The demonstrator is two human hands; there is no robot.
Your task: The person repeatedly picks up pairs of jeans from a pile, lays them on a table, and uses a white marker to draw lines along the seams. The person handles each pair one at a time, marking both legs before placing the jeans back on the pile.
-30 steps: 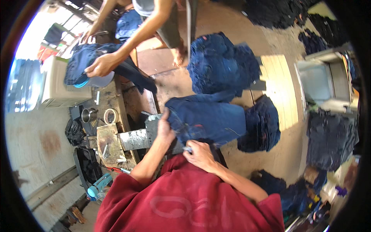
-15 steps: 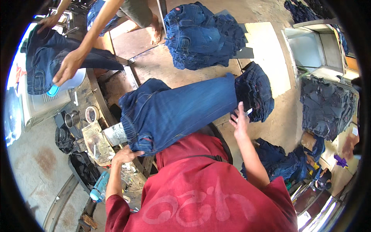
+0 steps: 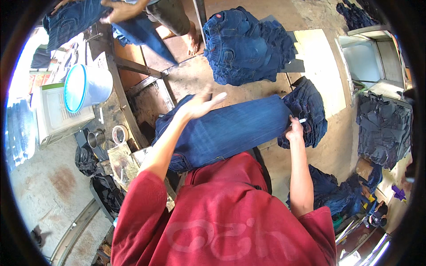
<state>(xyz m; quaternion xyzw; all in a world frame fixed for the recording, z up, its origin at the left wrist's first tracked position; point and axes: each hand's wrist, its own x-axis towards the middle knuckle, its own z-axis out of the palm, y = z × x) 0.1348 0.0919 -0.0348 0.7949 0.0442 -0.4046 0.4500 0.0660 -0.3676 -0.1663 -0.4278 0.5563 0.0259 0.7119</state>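
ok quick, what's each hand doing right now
left hand: open, fingers spread, over the blue jeans leg.
right hand: closed at the jeans leg's end, with a small pale object that cannot be identified.

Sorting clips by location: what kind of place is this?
Likely a jeans workshop: heaps of jeans on the floor, one pair under the left hand, a co-worker handling more.

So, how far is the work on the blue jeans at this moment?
Done, it seems: a pile of dark jeans lies on the floor ahead. In hand: a jeans leg is stretched out in front of the person; the left hand lies flat on it, and the right hand holds its end with a small white tool. Left, possibly: more heaps at the right.
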